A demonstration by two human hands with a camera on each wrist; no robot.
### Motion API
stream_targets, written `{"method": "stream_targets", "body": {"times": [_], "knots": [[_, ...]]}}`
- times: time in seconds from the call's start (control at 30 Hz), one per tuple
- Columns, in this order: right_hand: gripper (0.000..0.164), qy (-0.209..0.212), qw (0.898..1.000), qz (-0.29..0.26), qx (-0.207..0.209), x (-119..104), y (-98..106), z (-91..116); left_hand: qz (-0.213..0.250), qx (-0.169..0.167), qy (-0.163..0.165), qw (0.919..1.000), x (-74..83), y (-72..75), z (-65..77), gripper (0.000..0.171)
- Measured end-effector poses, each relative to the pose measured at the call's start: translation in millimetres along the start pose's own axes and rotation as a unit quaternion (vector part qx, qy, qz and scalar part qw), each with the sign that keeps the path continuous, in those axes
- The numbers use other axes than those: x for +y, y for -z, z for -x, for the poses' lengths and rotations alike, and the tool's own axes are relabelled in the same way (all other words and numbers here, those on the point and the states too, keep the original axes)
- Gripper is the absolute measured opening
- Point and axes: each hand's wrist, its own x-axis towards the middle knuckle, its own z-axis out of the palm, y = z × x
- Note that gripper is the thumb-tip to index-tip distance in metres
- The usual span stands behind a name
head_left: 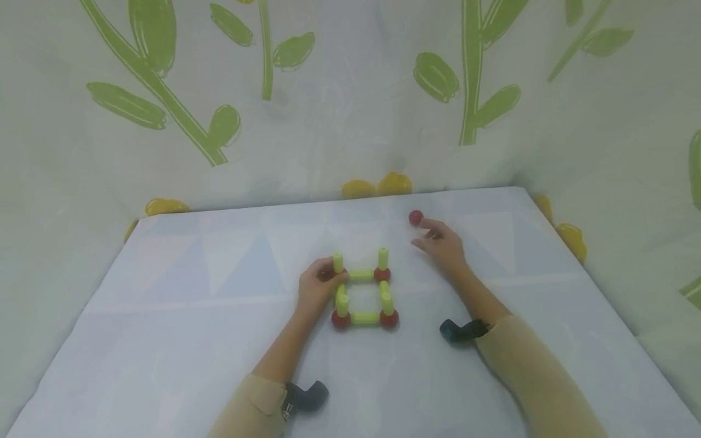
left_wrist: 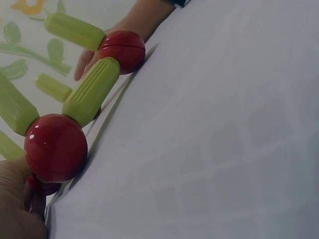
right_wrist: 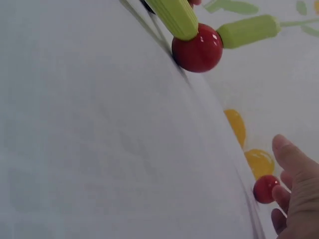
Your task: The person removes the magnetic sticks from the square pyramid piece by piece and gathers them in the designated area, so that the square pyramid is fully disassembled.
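Five red balls (head_left: 389, 320) on the white table (head_left: 230, 359): four at the corners of a square, one loose ball (head_left: 416, 217) near the far edge. Eight green sticks (head_left: 365, 319): four lying flat between corners, four standing up. Left hand (head_left: 314, 289) pinching the back left corner ball (head_left: 344, 271). Right hand (head_left: 446, 246) beside the loose ball, thumb and fingers spread; hard to tell if touching.

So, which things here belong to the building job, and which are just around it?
Part of the job:
red-and-green ball-and-rod frame, held by the left hand
loose red ball, beside the right hand

Just around it:
pale tabletop
leaf-patterned backdrop
left wrist camera
right wrist camera
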Motion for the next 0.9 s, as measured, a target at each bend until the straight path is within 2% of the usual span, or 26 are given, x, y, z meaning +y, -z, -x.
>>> {"method": "stream_targets", "body": {"times": [0.17,0.33,0.4,0.5,0.63,0.73,0.9], "knots": [[0.051,0.074,0.996,-0.010,-0.055,-5,-6,22,-0.004,0.002,-0.002,1.0000,-1.9,-0.9,1.0,0.038],[0.054,0.161,0.978,-0.043,-0.123,-16,-10,43,0.002,-0.016,-0.023,0.9996,-2.3,0.1,3.4,0.036],[0.056,0.179,0.970,-0.060,-0.152,-21,-14,48,0.008,-0.029,-0.037,0.9988,-2.0,2.0,4.6,0.035],[0.055,0.181,0.964,-0.073,-0.181,-26,-19,54,0.016,-0.055,-0.053,0.9970,-2.6,3.1,5.1,0.034],[0.051,0.173,0.968,-0.055,-0.173,-30,-23,58,0.022,-0.083,-0.065,0.9942,-3.5,4.9,4.8,0.034],[0.047,0.191,0.968,-0.048,-0.152,-31,-25,59,0.016,-0.094,-0.071,0.9929,-3.8,5.3,4.5,0.034],[0.047,0.233,0.964,-0.051,-0.121,-30,-28,58,0.016,-0.098,-0.073,0.9924,-4.0,4.6,4.8,0.033]]}}
